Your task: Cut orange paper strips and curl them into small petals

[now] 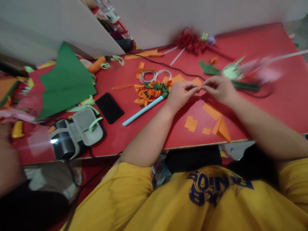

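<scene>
Both hands are up close together over the red table point(284, 106), fingertips nearly meeting. Left hand point(181, 93) and right hand point(219, 89) look pinched on a tiny orange paper bit point(200, 87) between them. An orange flower bunch point(146, 93) lies just left, with a blue stick point(144, 110). Writing-wise: the yellow shirt point(168, 205) has upside-down navy lettering, too creased to read fully; the far-left bottle's point(117, 24) red-and-white label is too blurry.

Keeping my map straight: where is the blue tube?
In the head view, the blue tube lies left of centre on the red table, between the phone and the left hand, below the orange paper flowers.
</scene>
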### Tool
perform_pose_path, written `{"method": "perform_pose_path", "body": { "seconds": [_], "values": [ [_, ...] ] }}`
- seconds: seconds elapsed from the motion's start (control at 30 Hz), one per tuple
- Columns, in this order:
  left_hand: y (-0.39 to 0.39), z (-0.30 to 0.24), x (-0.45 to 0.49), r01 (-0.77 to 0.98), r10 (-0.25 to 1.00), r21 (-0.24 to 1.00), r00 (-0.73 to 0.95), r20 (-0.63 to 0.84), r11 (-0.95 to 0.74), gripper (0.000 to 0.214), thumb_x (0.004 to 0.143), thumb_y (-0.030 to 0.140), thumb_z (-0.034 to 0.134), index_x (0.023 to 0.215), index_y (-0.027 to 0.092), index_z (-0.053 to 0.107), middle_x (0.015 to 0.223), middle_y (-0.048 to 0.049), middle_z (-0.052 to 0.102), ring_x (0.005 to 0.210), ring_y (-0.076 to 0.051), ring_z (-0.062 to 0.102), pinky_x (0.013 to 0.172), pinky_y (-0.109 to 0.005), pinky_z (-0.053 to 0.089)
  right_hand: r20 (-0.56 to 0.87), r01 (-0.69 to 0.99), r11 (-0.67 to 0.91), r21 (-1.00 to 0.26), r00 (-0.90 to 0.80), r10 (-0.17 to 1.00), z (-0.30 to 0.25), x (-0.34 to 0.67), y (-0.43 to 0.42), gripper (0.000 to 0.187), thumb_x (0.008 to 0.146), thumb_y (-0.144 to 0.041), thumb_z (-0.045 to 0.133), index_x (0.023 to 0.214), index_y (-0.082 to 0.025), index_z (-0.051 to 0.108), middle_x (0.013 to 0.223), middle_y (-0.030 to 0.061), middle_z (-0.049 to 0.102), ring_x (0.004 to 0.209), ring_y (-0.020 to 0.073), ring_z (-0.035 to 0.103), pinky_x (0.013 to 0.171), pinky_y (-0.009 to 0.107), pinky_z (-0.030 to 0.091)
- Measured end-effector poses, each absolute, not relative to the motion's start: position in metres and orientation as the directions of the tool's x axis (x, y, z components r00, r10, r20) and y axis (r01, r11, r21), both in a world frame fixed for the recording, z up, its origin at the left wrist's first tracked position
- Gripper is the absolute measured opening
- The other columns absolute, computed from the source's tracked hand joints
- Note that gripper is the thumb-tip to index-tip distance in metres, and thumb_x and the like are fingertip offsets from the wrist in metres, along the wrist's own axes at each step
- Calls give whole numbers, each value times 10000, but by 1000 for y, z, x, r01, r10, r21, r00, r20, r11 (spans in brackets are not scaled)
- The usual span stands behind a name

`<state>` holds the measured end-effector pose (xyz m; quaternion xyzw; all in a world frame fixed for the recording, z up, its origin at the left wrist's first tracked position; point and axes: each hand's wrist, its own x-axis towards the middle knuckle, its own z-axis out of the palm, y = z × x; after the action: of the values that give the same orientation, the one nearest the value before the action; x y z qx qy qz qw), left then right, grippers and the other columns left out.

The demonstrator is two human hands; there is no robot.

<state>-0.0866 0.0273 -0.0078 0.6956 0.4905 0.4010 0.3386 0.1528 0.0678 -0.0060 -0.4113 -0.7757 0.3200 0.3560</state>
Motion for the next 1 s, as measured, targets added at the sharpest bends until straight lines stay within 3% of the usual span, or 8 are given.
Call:
{"method": "perform_pose_path", "body": {
  "seconds": [0.3,0.57,0.8,1.0],
  "values": [
    [26,-6,-85,405,956,868,183,231,-288,298,1069,518,862,1031,238,958,1062,-96,951,1013,-258,883,1009,-384,688,301,419,463,-781,-397,867,-6,151,66,163,954,-395,882,921,-235,882,885,66,854,760,222,721,731,363,613],
    [22,-4,-81,421,938,839,176,298,-345,249,1053,455,865,1002,237,973,1050,-94,953,979,-251,878,954,-364,683,339,419,494,-762,-393,855,-1,149,62,45,859,-245,810,831,-231,843,820,38,822,704,193,683,705,344,558],
    [32,-16,-77,400,929,840,199,311,-367,243,1052,452,872,1004,231,959,1020,-87,943,921,-231,852,910,-358,656,370,402,499,-768,-357,858,-8,153,63,205,814,-442,817,770,-252,754,680,30,703,624,214,602,582,367,454],
    [42,-32,-73,331,931,874,207,301,-356,265,1088,439,855,1073,196,960,1078,-118,942,948,-232,834,900,-349,622,382,404,507,-762,-352,855,-20,159,72,200,895,-482,801,859,-286,793,813,83,790,675,265,651,649,433,532]
  ]
}}
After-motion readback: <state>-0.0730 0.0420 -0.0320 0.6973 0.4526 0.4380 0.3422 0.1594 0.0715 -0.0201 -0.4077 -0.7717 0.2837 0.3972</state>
